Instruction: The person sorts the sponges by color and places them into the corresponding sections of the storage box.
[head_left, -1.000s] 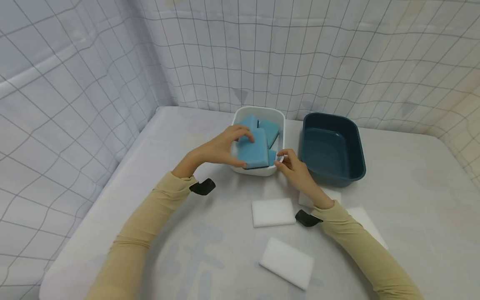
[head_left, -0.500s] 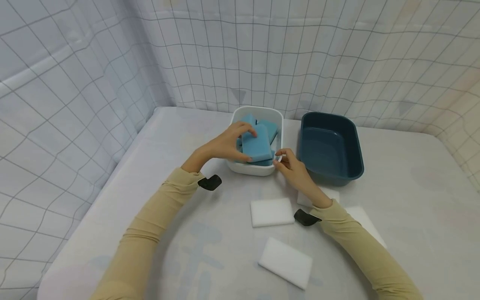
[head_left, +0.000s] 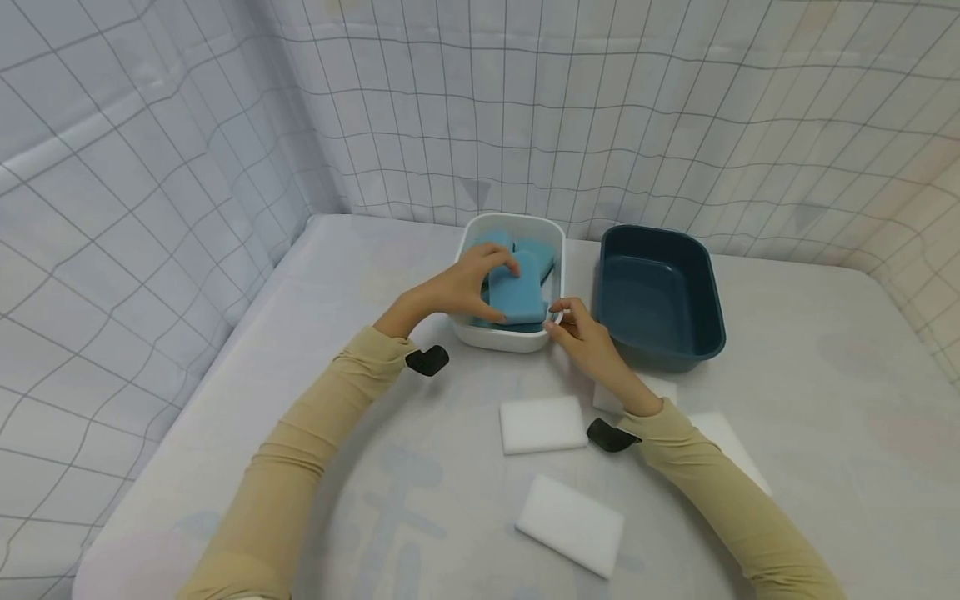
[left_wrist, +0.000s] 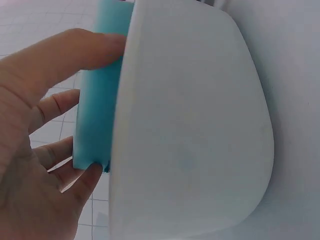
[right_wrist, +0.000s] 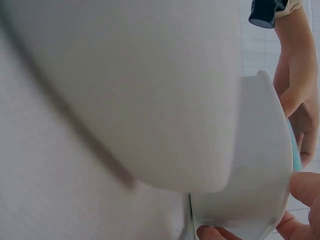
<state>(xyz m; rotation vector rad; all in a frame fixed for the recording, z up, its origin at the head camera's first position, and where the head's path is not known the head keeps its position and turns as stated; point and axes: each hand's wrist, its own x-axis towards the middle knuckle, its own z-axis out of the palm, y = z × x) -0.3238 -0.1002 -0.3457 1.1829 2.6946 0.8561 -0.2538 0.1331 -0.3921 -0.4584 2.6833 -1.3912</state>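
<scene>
My left hand (head_left: 471, 285) grips a blue sponge (head_left: 516, 292) by its edges, thumb on the near side and fingers on the far side. This sponge lies on other blue sponges (head_left: 537, 250) inside a white plastic basin (head_left: 512, 340). In the left wrist view the held sponge (left_wrist: 97, 110) shows just above the basin's rim. My right hand (head_left: 588, 340) pinches the basin's near right rim, and in the right wrist view its thumb and fingers touch the basin wall (right_wrist: 250, 165). Part of the lower sponges is hidden by the upper one and my left hand.
A dark blue basin (head_left: 660, 354) stands to the right of the white one. White sponge pads lie on the pale cloth: one in front of the basin (head_left: 543, 425), one nearer me (head_left: 572, 525), and others partly under my right arm (head_left: 731, 446). A grid-patterned curtain (head_left: 517, 108) hangs behind.
My left hand has moved slightly right with the blue sponge, which now lies lower and flatter on the sponges in the white basin. My right hand keeps its hold on the rim.
</scene>
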